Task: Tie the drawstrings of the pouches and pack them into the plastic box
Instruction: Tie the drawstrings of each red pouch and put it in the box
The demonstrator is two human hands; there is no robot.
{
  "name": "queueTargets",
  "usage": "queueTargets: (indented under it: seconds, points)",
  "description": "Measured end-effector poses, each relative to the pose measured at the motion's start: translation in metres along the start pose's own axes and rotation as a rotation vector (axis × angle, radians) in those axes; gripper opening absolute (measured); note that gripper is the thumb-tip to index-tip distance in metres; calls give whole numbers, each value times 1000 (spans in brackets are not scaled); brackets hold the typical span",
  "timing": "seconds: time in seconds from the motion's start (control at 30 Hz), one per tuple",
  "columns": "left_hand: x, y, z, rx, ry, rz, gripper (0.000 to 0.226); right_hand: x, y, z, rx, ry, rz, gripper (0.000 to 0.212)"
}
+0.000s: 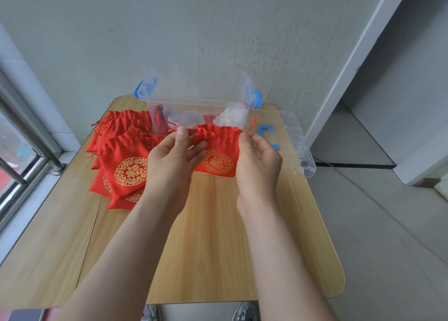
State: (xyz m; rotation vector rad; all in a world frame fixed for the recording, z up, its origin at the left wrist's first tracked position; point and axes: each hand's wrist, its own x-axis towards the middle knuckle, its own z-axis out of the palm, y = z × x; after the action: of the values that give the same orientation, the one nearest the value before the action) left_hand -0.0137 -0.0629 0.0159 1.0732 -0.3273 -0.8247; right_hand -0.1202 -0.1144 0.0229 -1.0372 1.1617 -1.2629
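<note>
Two drawstrings (252, 124) of one red pouch (219, 148) are pinched mid-frame, by left hand (173, 153) and right hand (259, 158), below plastic box (194, 100).

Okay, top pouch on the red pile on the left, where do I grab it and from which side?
Probably by its gathered neck at the far edge. The top pouch lies flat, emblem up, neck puckered and pointing away from you, so come down from above and pinch those folds; the flat body offers little to hold.
</note>
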Motion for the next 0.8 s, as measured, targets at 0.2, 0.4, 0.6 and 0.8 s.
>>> queueTargets:
  seconds: [0.2,0.4,0.6,0.8]
  points:
    - [-3,4,-2,-11,-12,-3,27,-1,-1,1,22,-19,45,18]
    - [-2,8,-5,-16,9,-5,24,1,2,4,20,-52,56,19]
    - [4,10,-8,-107,56,-68,16,0,-1,6,21,-30,101,22]
    - [9,10,-12,-209,80,-127,14,-3,-8,1,91,-28,179,19]
